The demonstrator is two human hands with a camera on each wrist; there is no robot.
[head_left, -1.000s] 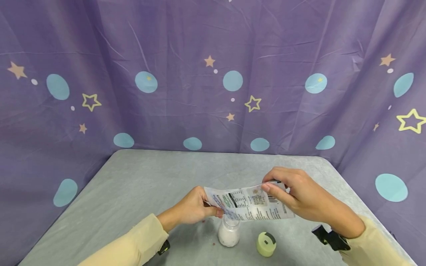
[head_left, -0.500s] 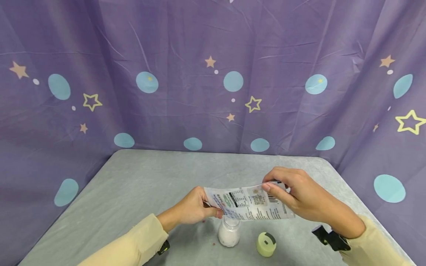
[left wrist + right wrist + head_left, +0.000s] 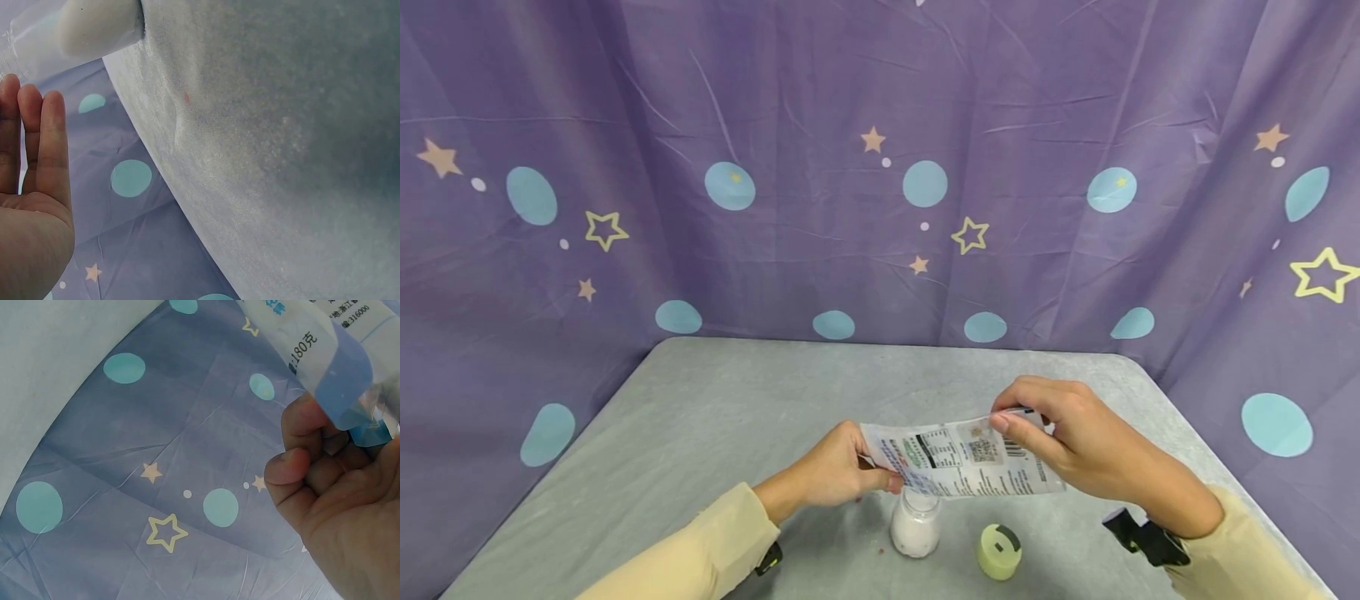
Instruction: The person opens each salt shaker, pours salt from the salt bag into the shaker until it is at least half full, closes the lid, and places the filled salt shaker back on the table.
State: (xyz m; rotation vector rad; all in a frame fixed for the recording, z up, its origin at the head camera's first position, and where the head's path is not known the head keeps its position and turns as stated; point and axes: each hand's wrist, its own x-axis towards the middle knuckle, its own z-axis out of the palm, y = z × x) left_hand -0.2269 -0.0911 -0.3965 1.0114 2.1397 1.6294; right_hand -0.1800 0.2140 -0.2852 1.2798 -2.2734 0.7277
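Observation:
A printed plastic packet [image 3: 958, 462] is held on a slant over a clear jar [image 3: 916, 532] that has white contents. With thumb and fingers my left hand [image 3: 829, 468] pinches the packet's lower left end, just above the jar mouth. My right hand [image 3: 1078, 433] grips its raised right end between thumb and curled fingers. The packet hides most of the jar's mouth. In the left wrist view, fingertips [image 3: 52, 103] lie beside the neck of the jar [image 3: 94, 28]. Large characters show on the packet [image 3: 300, 344] in the right wrist view.
A pale green round lid [image 3: 999, 554] lies on the grey-covered table [image 3: 760, 392], right of the jar. Tiny reddish specks [image 3: 882, 551] dot the cloth near the jar. Behind the table hangs a purple curtain [image 3: 820, 108] with stars and dots.

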